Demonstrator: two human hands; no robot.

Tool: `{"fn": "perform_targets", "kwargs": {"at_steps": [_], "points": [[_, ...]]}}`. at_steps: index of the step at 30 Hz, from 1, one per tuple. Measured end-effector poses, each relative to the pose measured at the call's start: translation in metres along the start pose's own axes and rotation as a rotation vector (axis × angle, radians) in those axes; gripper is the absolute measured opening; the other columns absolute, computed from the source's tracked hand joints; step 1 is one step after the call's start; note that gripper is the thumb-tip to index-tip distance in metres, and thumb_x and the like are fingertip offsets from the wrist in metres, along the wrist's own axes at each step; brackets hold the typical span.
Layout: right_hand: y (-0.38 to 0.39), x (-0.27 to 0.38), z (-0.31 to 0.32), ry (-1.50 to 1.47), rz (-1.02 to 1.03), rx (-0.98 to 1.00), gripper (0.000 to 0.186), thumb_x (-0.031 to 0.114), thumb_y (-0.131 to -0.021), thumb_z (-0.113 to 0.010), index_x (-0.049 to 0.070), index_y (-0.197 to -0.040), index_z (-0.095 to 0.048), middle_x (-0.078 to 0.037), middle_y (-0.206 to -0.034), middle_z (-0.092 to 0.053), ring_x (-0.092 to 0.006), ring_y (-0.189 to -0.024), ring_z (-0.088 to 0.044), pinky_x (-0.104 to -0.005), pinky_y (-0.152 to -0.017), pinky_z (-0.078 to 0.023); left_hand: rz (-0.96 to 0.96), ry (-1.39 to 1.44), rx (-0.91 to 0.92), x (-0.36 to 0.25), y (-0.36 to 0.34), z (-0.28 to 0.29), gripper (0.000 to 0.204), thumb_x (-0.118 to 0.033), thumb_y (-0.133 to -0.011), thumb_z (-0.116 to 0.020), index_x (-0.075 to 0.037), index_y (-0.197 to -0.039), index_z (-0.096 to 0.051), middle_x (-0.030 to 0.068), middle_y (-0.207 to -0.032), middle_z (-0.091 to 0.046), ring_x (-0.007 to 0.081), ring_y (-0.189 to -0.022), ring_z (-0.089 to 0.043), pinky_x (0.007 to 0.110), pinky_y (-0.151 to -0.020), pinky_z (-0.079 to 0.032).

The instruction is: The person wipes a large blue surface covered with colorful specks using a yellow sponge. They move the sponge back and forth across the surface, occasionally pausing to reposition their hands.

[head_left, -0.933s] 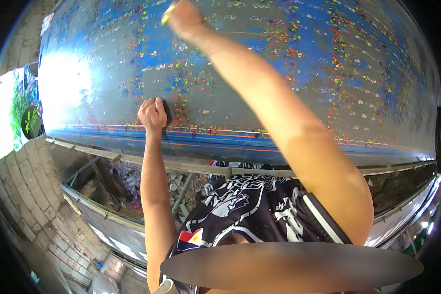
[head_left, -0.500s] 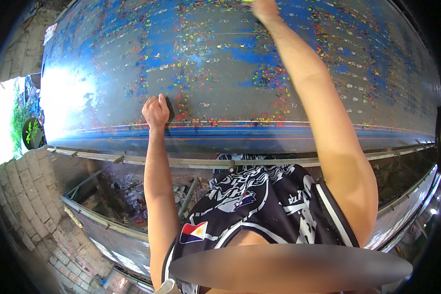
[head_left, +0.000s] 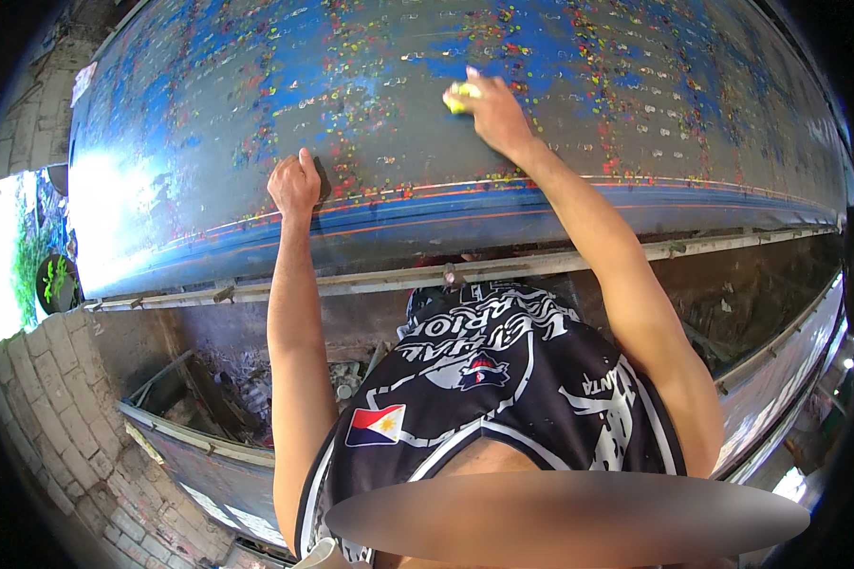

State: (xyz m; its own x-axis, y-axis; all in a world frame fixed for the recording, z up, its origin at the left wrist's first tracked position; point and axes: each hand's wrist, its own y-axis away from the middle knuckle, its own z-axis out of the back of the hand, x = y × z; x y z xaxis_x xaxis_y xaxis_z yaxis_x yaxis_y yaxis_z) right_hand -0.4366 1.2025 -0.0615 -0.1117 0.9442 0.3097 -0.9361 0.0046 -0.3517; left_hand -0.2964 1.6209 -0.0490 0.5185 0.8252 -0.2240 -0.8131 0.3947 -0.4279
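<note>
A long table with a worn blue and grey top, specked with red, yellow and green paint spots, stretches in front of me. My right hand is closed on a small crumpled yellow wad, perhaps a cloth or sponge, pressed against the tabletop. The index finger of that hand points away from me. Closer to the near edge, my left hand rests on the table as a loose fist, and nothing shows in it. Rows of small pale printed marks run across the surface around both hands.
A metal rail runs along the table's near side, just in front of my body. Behind me at the left stands another long table, with rubble on the ground between. Brick paving and a potted plant lie left.
My right hand has come back from the far part of the table toward me and slightly left, still holding the yellow wad. The left fist stays on the tabletop; the view has shifted a little.
</note>
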Motion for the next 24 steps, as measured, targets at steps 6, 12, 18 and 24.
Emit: {"fn": "perform_targets", "kwargs": {"at_steps": [6,12,18,24], "points": [[0.101,-0.005,0.058,0.020,-0.129,-0.089,0.051,0.002,-0.092,-0.069,0.029,-0.132,-0.083,-0.010,-0.152,-0.069,-0.0344,-0.122,-0.066,-0.0437,-0.110,-0.054,0.001,-0.006,-0.061,-0.002,0.003,-0.001,0.052,-0.032,-0.109,-0.060,-0.001,-0.069,-0.067,0.0204,-0.075,-0.069,0.0446,-0.076,-0.070,0.056,-0.071,-0.054],[0.098,0.042,0.040,0.171,-0.372,-0.204,0.043,0.004,-0.091,-0.074,0.027,-0.125,-0.086,-0.009,-0.130,-0.074,-0.0332,-0.118,-0.066,-0.0446,-0.102,-0.056,0.044,-0.030,0.006,0.000,0.003,0.000,0.051,-0.034,-0.109,-0.060,-0.001,-0.072,-0.070,0.0211,-0.076,-0.071,0.0436,-0.077,-0.072,0.056,-0.073,-0.056],[0.052,0.178,-0.011,-0.119,-0.022,0.004,0.042,0.006,-0.092,-0.070,0.027,-0.125,-0.085,-0.005,-0.122,-0.073,-0.0311,-0.121,-0.066,-0.0408,-0.105,-0.059,0.035,-0.017,0.014,0.004,0.006,-0.003,0.050,-0.035,-0.110,-0.059,-0.001,-0.075,-0.070,0.0216,-0.079,-0.072,0.0443,-0.079,-0.072,0.057,-0.075,-0.056],[0.042,0.205,-0.010,-0.234,0.176,0.185,0.039,0.011,-0.089,-0.076,0.029,-0.122,-0.085,-0.005,-0.122,-0.070,-0.0285,-0.120,-0.066,-0.0406,-0.101,-0.061,0.041,0.000,0.007,0.010,0.007,-0.006,0.050,-0.035,-0.112,-0.056,-0.003,-0.077,-0.071,0.0216,-0.085,-0.075,0.0454,-0.084,-0.072,0.057,-0.079,-0.056]]}}
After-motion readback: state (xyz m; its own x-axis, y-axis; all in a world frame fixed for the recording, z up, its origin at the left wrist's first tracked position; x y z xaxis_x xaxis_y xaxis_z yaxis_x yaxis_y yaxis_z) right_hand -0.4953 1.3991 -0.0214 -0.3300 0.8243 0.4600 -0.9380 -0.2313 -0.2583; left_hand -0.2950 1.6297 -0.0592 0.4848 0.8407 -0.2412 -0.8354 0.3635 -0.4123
